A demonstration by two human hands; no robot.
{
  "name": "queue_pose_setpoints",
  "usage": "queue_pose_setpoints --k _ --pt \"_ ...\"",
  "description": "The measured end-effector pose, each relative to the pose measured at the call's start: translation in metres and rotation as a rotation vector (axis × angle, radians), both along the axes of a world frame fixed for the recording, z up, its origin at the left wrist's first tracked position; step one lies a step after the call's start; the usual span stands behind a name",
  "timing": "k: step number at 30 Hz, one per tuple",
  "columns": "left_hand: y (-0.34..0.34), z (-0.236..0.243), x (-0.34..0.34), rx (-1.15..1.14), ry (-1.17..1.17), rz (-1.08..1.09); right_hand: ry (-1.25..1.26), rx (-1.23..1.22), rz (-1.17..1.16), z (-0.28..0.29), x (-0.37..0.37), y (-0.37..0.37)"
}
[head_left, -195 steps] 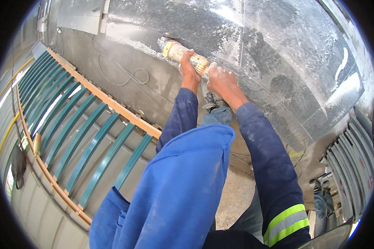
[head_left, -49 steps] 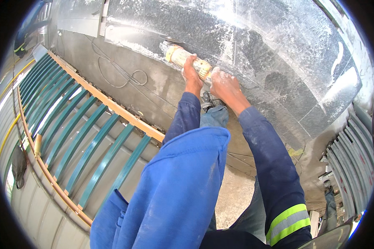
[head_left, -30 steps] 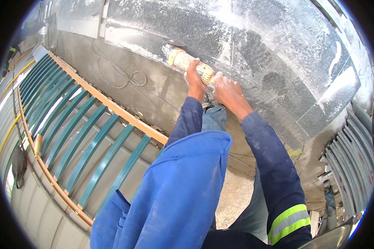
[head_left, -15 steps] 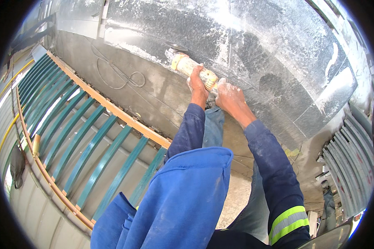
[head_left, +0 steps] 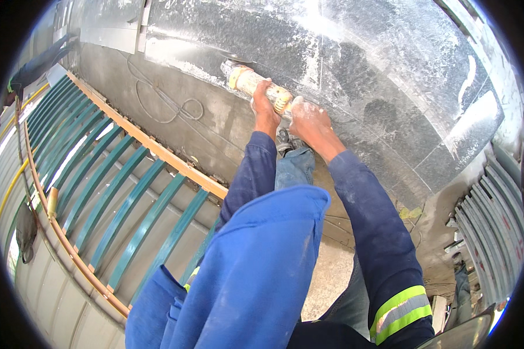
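Note:
A dusty yellow-and-white angle grinder (head_left: 246, 81) lies across the front edge of a dark grey stone slab (head_left: 361, 75), its disc (head_left: 237, 59) at the slab's surface near the left. Whether the disc touches the stone I cannot tell. My left hand (head_left: 264, 110) is wrapped round the middle of the grinder's body. At the tool's rear end, my right hand (head_left: 311, 124) is closed round the handle, its fingers coated in white dust. White powder streaks much of the slab.
On the left stands a wooden-railed frame of green slats (head_left: 128, 186). A looped cable (head_left: 169, 107) lies on the concrete beyond it. Grey curved slats (head_left: 489, 227) are stacked at the right. Blue cloth (head_left: 244, 267) hangs across the lower middle. A shoe (head_left: 285, 142) shows below my hands.
Both hands and the grinder have shifted a little left and away from me along the slab's edge. My shoe now shows beneath them.

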State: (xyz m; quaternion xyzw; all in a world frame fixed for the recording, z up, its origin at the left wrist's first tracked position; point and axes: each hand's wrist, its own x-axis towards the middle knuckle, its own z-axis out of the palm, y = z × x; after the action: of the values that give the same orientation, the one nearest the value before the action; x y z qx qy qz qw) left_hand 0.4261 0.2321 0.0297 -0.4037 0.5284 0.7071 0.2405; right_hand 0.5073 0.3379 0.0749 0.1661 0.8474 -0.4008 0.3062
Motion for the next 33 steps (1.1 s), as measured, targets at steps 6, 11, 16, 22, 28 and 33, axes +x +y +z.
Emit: queue_pose_setpoints --k 6,11,16,22,28,33 --pt "0.014 0.014 0.032 -0.040 -0.032 0.038 0.000 0.032 0.029 0.011 0.033 0.012" --pt "0.009 0.008 0.025 -0.010 -0.007 0.023 0.008 0.046 0.011 0.010 0.027 0.010" --pt "-0.011 -0.013 -0.008 0.041 0.030 -0.011 0.056 0.024 -0.015 -0.003 -0.004 -0.004" --pt "-0.006 -0.012 -0.015 -0.004 0.000 -0.006 0.081 0.023 -0.016 -0.012 -0.006 -0.006" --pt "0.008 0.002 0.035 -0.004 -0.013 0.043 -0.009 -0.003 -0.014 0.017 0.032 0.014" --pt "0.006 0.000 0.028 0.000 0.018 0.051 0.001 0.031 0.014 0.013 0.027 0.012"
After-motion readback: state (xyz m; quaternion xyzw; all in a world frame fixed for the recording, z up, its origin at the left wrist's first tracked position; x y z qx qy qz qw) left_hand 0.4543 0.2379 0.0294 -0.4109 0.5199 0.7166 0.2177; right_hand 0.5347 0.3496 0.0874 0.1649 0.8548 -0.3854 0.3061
